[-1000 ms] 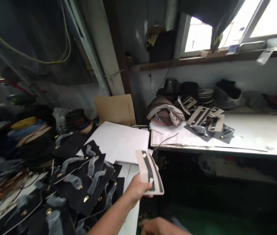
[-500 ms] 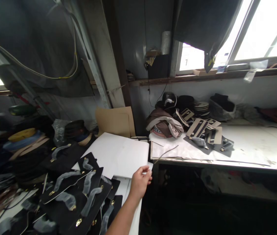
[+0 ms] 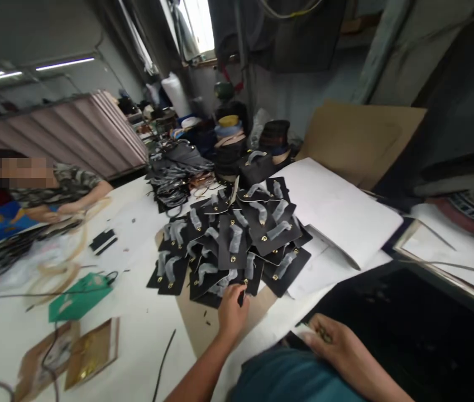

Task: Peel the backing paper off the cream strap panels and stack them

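Note:
My left hand [image 3: 233,312] is at the near edge of a heap of black panels [image 3: 232,234], its fingers and thumb bent around the edge of one. Each panel carries a handle wrapped in clear plastic, with brass-coloured fittings at the ends. My right hand [image 3: 335,340] is closed in front of my lap, to the right of the heap. Small brass-coloured pieces [image 3: 324,333] show between its fingers, with a whitish bit near the thumb. Brown card [image 3: 195,324] lies beneath the near side of the heap.
White sheets [image 3: 341,206] lie to the heap's right, before an upright brown board [image 3: 362,139]. At left on the white table are a green box [image 3: 80,296], cables and an opened brown packet [image 3: 92,352]. A co-worker [image 3: 65,190] sits across at left.
The view has swung left and down, from the side bench to the heap. My left hand has moved from beside the white sheets to the heap's near edge. My right hand has come into view.

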Demonstrator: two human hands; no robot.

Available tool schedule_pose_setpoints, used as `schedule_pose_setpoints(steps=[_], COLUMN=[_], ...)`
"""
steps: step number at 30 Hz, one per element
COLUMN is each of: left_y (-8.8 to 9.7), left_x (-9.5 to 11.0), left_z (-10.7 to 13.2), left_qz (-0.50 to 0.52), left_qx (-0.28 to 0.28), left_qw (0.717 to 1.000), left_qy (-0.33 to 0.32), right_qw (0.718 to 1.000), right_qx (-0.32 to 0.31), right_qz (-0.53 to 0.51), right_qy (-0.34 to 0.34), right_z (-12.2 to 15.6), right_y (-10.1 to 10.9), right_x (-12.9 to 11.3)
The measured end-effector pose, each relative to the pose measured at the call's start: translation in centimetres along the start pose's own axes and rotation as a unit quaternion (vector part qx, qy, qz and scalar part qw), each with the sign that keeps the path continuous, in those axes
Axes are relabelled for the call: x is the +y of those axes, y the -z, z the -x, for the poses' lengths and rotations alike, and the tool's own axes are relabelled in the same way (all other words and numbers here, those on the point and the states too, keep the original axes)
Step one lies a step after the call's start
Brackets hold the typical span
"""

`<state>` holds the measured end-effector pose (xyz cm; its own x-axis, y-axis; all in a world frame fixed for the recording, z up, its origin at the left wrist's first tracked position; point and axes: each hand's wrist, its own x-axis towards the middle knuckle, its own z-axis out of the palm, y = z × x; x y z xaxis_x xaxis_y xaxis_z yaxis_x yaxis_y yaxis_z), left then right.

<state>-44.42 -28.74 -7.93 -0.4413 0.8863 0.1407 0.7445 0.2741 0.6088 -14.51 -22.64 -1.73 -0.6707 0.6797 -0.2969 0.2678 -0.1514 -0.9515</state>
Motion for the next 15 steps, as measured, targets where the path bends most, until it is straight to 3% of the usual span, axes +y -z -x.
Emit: schedule_pose_setpoints(steps=[3, 5, 11, 15], left_y=[0.6, 0.8, 2.3, 3.0], left_x=[-0.9, -1.0, -0.7, -1.0], left_z=[0.7, -0.2, -7.3, -10.6], left_qz=[-0.087, -0.144, -0.276, -0.326], left_qx=[0.031, 0.037, 0.005, 0.010], left_qw=[0.995, 0.987, 0.948, 0.924], left_qy=[-0.033, -0.058, -0.155, -0.197], right_qw=[1.000, 0.999, 0.999, 0.999], right_qx=[-0.017, -0.026, -0.009, 0.035], right_qz=[0.019, 0.028, 0.045, -0.015], right_qy=[-0.016, -0.023, -0.012, 0.010], right_z=[-0.3, -0.3, -0.2, 0.3], right_y=[-0.6, -0.8, -0.7, -0.7], right_x=[-0.4, -0.4, 0.0, -0.4])
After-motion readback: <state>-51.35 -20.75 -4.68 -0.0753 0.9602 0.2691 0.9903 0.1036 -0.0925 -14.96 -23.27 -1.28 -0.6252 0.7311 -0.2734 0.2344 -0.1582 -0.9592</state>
